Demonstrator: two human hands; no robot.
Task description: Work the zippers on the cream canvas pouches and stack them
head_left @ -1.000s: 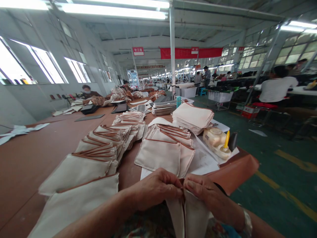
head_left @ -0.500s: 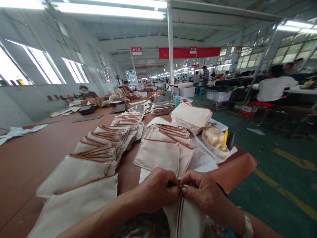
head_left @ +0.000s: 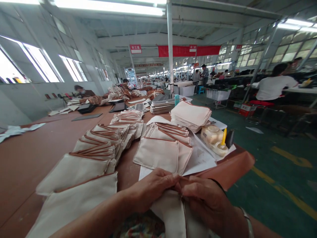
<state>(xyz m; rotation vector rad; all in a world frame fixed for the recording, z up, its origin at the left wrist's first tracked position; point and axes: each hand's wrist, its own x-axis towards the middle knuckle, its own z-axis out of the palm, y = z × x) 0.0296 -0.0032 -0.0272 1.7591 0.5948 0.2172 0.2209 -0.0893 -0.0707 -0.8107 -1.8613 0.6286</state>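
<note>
A cream fabric panel with a brown edge [head_left: 173,211] hangs below my hands at the front of the table. My left hand [head_left: 158,186] pinches its upper end, thumb and fingers pressed together. Right beside it, my right hand [head_left: 208,198] is closed on the same panel, its fingertips meeting the left ones. The fingers hide the gripped edge. Just beyond them lies a fanned stack of similar panels [head_left: 157,153]. Left of my forearm, a long overlapping row of brown-edged panels [head_left: 84,195] runs back across the table.
At the right stands a glue container [head_left: 213,137] with a yellow-handled applicator [head_left: 224,137] in it. A neat panel stack [head_left: 189,114] sits behind. Brown sheeting [head_left: 230,168] drapes over the table's right edge. Farther off, a person in white [head_left: 276,84] sits at another table.
My hands have shifted their grip along the panel's edge, the right hand turning over so its knuckles face up. The panel's hanging part now spreads farther left.
</note>
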